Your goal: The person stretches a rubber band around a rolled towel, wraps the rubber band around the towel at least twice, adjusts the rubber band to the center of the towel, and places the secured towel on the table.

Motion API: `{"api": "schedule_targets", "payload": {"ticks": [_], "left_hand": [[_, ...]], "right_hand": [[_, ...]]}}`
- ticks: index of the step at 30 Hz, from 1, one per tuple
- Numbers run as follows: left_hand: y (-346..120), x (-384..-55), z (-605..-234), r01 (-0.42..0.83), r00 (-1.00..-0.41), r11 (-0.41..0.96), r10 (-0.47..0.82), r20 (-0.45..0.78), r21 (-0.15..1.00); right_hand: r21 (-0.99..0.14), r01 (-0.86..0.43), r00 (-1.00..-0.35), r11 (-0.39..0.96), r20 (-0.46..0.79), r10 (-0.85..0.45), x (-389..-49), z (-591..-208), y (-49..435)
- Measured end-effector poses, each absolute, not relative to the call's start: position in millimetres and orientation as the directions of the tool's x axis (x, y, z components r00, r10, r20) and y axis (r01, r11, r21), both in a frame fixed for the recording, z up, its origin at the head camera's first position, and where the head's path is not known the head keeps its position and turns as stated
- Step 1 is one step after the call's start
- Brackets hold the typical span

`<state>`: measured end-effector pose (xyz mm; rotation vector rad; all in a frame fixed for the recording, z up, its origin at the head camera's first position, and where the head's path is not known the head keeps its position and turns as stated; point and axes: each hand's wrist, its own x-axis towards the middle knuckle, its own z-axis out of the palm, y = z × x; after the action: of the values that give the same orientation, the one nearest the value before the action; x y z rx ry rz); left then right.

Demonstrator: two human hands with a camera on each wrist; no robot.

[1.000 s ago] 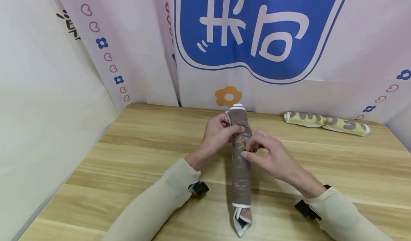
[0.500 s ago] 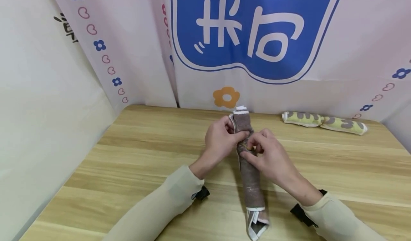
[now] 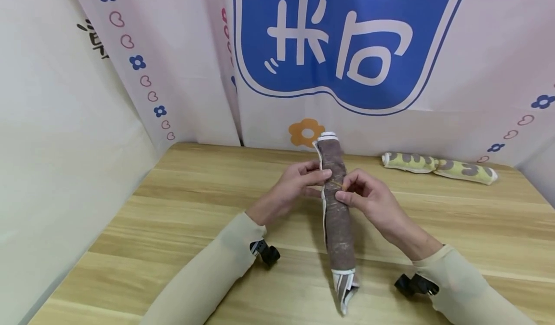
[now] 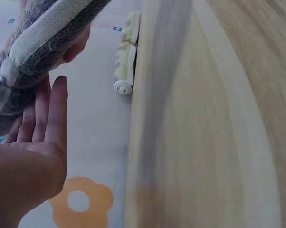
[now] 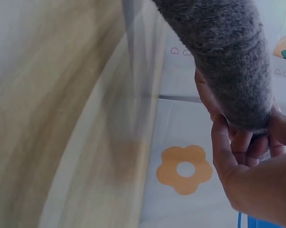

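Observation:
A brown towel rolled into a long tube (image 3: 340, 233) with white edges is held up over the table, its lower end loosely folded. My left hand (image 3: 295, 185) holds it near the middle, thumb on the front and fingers behind. In the left wrist view the fingers of the left hand (image 4: 50, 118) stretch out along the rolled towel (image 4: 48, 35), which narrows at its waist. From the right, my right hand (image 3: 375, 202) pinches a thin yellow rubber band (image 3: 336, 184) that crosses the front of the roll. The right wrist view hides the band behind the towel (image 5: 233, 61).
A second rolled towel, yellow-green with grey patches (image 3: 464, 167), lies at the back right, cinched at its middle. The wooden table (image 3: 173, 228) meets a printed backdrop (image 3: 277, 118) along its far edge. A white wall covering (image 3: 65, 161) borders the left side.
The roll's lower end has swung right, and its top sits slightly higher. My left fingers have loosened and spread behind the towel. The right hand keeps pinching the band.

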<state>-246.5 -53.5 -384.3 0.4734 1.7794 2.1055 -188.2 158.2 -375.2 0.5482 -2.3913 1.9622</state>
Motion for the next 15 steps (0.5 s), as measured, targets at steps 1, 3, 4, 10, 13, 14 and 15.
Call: {"api": "schedule_targets", "payload": {"ticks": [1, 3, 4, 10, 13, 14, 15], "left_hand": [[-54.3, -246.7, -384.2, -0.054, -0.884, -0.161, 0.467, 0.028, 0.985], [-55.0, -247.1, -384.0, -0.056, -0.891, -0.159, 0.454, 0.022, 0.986], [-55.1, -247.0, -383.8, -0.054, -0.897, -0.155, 0.441, 0.02, 0.987], [-51.2, -240.6, -376.4, 0.009, -0.944, -0.097, 0.327, 0.04, 0.995], [-48.1, -235.0, -372.0, 0.066, -0.956, -0.054, 0.282, 0.079, 0.996], [-47.2, -233.1, -370.5, 0.085, -0.957, -0.041, 0.274, 0.093, 0.996], [-46.5, -231.8, -369.6, 0.103, -0.959, -0.029, 0.264, 0.107, 0.994]], "right_hand": [[-0.955, -0.257, -0.937, 0.148, 0.209, -0.281, -188.2, -375.1, 158.3], [-0.957, -0.25, -0.933, 0.146, 0.197, -0.301, -187.8, -374.7, 158.2], [-0.956, -0.25, -0.931, 0.151, 0.194, -0.309, -187.6, -374.5, 158.2], [-0.935, -0.244, -0.947, 0.256, 0.173, -0.272, -184.4, -372.1, 156.3], [-0.915, -0.243, -0.959, 0.322, 0.176, -0.223, -181.2, -370.6, 153.3], [-0.908, -0.25, -0.96, 0.335, 0.187, -0.209, -180.4, -370.4, 152.4], [-0.903, -0.259, -0.959, 0.343, 0.201, -0.198, -179.8, -370.5, 151.7]]}}
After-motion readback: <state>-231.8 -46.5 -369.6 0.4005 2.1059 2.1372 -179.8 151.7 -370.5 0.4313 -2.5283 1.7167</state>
